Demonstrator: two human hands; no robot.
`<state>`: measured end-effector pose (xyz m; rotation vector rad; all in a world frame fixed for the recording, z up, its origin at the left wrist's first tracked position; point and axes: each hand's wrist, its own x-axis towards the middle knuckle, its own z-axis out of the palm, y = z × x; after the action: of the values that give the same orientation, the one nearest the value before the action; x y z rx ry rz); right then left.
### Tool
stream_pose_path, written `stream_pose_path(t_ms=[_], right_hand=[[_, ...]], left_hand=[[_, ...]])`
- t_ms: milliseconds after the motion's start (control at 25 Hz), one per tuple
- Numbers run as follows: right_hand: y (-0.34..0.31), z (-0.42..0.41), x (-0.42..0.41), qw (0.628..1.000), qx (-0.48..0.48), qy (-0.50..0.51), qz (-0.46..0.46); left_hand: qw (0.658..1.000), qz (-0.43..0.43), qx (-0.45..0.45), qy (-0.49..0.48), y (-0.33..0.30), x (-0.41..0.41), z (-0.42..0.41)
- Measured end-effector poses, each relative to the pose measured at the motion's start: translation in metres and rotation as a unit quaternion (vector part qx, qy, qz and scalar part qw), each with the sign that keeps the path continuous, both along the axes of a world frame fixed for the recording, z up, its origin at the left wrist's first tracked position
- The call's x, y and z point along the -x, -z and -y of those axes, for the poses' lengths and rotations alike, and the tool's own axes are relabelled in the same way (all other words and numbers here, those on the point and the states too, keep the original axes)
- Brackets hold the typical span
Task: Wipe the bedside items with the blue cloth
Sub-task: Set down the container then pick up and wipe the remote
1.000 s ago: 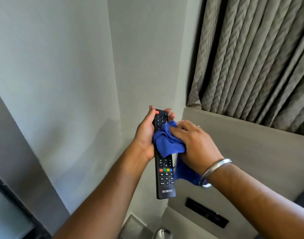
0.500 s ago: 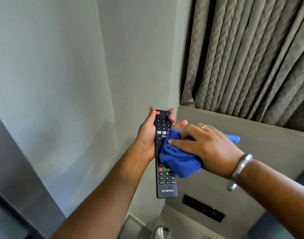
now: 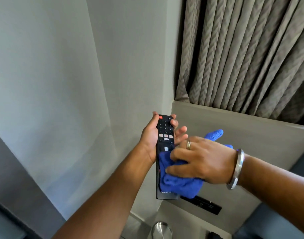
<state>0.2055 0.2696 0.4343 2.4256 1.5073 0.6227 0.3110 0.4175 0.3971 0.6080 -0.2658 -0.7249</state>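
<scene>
Left fingers (image 3: 173, 123) around remote (image 3: 165, 133); right fingers (image 3: 177, 153) flat atop blue cloth (image 3: 180, 184).

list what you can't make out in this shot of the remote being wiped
Head view only:
- Lower buttons of the long black remote control: covered by the bunched blue cloth under the right hand.
- Brand print at the remote's bottom: partly covered by the cloth.
- Round silver metal object: cut off by the bottom edge.
- Remote's back: hidden in the left hand.
</scene>
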Motion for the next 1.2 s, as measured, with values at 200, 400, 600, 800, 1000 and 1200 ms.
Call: stream_pose_path(t_ms=[200,400,600,800,1000,1200], right_hand=[[0.011,-0.012,-0.005,0.987,-0.114,0.111,-0.017],[0.019,0.002,0.01,0.997,-0.037,0.021,-0.058],[0.009,0.001,-0.002,0.98,-0.14,0.141,0.008],[0.047,-0.005,0.027,0.996,-0.062,0.032,-0.05],[0.026,0.017,0.022,0.993,-0.077,0.09,0.022],[0.021,-0.032,0.012,0.955,-0.195,0.224,-0.006]], left_hand=[[1.0,0.023,0.003,-0.012,-0.004,-0.005,-0.003],[1.0,0.009,0.018,-0.007,0.002,-0.005,-0.008],[0.999,0.046,0.026,-0.01,0.001,0.0,-0.007],[0.998,0.032,0.024,-0.04,-0.001,-0.009,-0.017],[0.999,0.018,0.024,-0.028,0.004,-0.008,-0.02],[0.999,0.022,0.018,-0.028,0.004,-0.006,-0.007]])
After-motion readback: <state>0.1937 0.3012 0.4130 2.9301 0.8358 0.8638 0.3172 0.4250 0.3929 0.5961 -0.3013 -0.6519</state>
